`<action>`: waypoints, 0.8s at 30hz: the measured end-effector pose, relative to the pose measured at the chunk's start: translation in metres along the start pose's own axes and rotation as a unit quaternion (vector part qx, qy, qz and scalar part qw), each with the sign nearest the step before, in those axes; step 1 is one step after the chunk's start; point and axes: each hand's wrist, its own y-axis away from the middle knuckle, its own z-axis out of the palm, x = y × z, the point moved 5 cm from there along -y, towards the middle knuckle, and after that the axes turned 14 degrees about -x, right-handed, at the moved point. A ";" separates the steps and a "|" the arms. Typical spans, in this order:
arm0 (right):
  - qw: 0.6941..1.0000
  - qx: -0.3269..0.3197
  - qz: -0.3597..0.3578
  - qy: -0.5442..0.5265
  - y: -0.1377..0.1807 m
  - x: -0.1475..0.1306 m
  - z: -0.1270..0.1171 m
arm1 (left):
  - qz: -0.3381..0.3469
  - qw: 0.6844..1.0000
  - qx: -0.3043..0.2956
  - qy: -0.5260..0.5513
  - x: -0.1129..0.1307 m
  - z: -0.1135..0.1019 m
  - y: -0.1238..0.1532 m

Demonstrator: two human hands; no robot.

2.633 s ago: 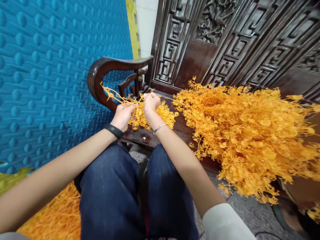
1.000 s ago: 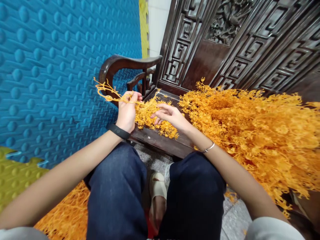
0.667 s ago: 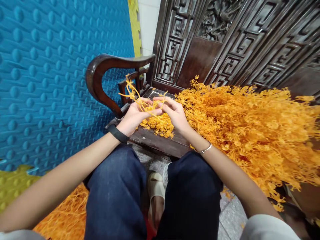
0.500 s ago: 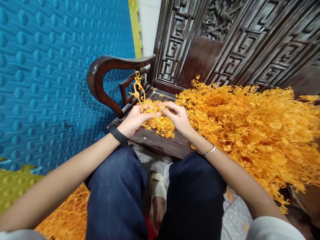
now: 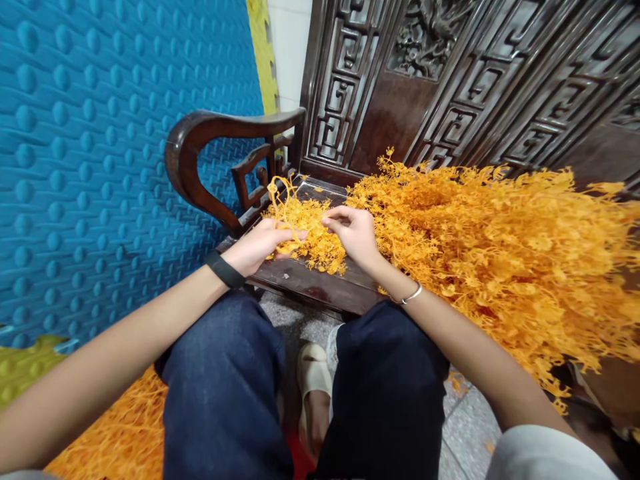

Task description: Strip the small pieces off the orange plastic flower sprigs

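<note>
My left hand [image 5: 257,245] is closed around a thin yellow-orange plastic flower stem [image 5: 273,192], whose looping branches rise above the thumb. To its right, my right hand [image 5: 356,235] has thumb and index finger pinched together. Whatever sits between those fingertips is too small to make out. Both hands are over a small pile of orange plastic blossoms [image 5: 327,257] on the dark wooden seat [image 5: 325,288]. Just right of my right hand begins a large heap of orange plastic flower sprays [image 5: 500,247].
A curved wooden armrest [image 5: 193,127] borders the seat on the left. Behind it stands a carved wooden backrest [image 5: 395,127]. Blue foam matting [image 5: 90,147] covers the left side. More orange strands [image 5: 115,433] lie low at the left, beside my leg.
My hands were together at the stem; now the right hand has drawn away to the right, leaving a gap. My left hand and the stem have dropped slightly.
</note>
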 end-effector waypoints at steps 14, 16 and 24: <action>0.978 0.140 0.135 -0.074 -0.011 0.056 -0.055 | -0.005 0.999 0.013 -0.041 -0.001 -0.019 0.020; 0.980 0.130 0.134 -0.074 -0.009 0.065 -0.064 | 0.011 0.996 0.044 -0.075 -0.003 -0.030 0.022; 0.998 0.047 0.047 -0.014 -0.040 0.068 -0.030 | 0.058 0.988 0.058 -0.133 0.002 -0.034 0.026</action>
